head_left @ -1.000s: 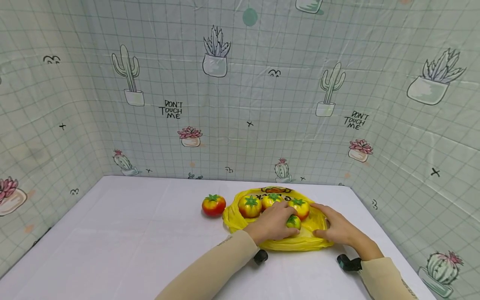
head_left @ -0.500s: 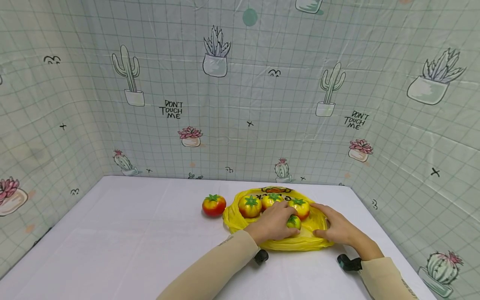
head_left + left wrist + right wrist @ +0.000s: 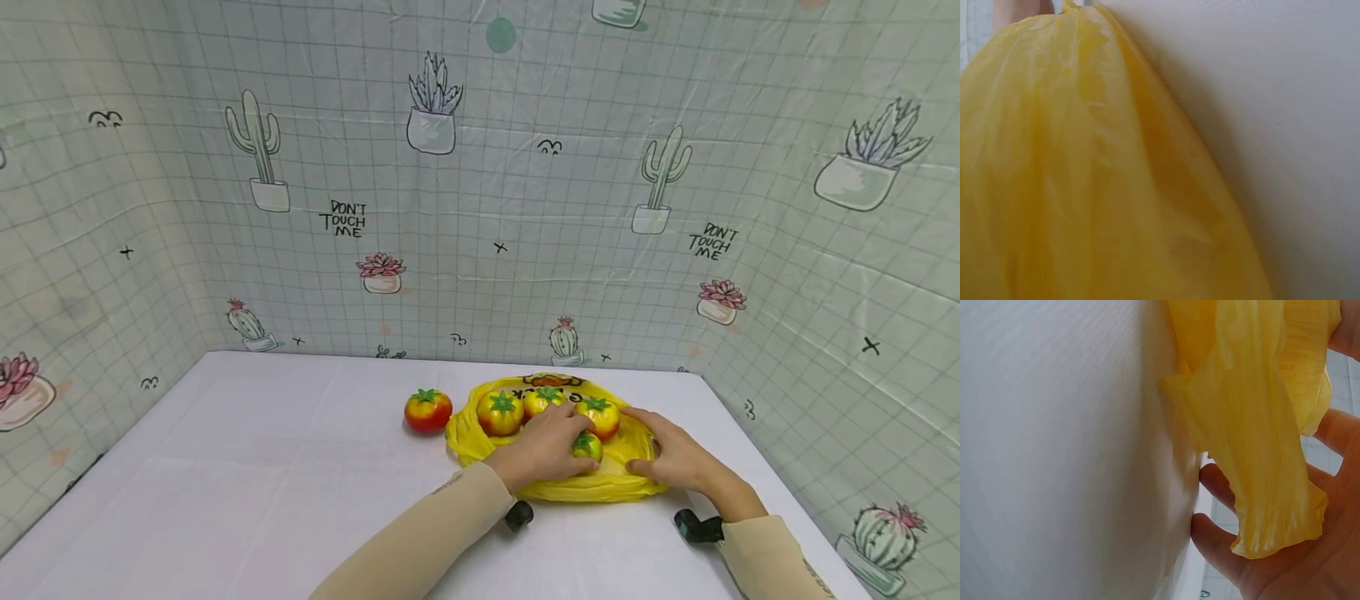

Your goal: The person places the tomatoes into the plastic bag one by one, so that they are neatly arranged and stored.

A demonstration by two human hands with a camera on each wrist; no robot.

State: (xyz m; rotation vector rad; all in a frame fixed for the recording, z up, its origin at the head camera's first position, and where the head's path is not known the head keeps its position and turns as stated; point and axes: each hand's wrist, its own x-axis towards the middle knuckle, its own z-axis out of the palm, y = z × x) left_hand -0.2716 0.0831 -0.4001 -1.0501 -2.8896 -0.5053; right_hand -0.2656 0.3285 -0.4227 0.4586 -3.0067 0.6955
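My left hand point(image 3: 550, 442) reaches into the yellow plastic bag point(image 3: 618, 487) and holds a small green-and-yellow tomato point(image 3: 587, 447) between its fingers and thumb. Around that hand, inside the bag, sit more yellow-red tomatoes point(image 3: 500, 413) with green leafy tops. My right hand point(image 3: 678, 452) holds the right rim of the bag, index finger and thumb over the edge. In the right wrist view, a crumpled bag handle point(image 3: 1260, 487) hangs across the palm and the lower fingers point(image 3: 1213, 540) spread outside it. The bag's side point(image 3: 1072, 175) fills much of the left wrist view.
One red-yellow tomato point(image 3: 427, 411) rests on the white table point(image 3: 285, 475), just left of the bag. A grid-patterned cloth point(image 3: 480, 192) with drawn cacti stands behind and at both sides. Black wrist cameras point(image 3: 699, 527) sit below both hands.
The left forearm and its wrist camera have shifted very slightly; otherwise both hands, the bag and the tomatoes stay where they were.
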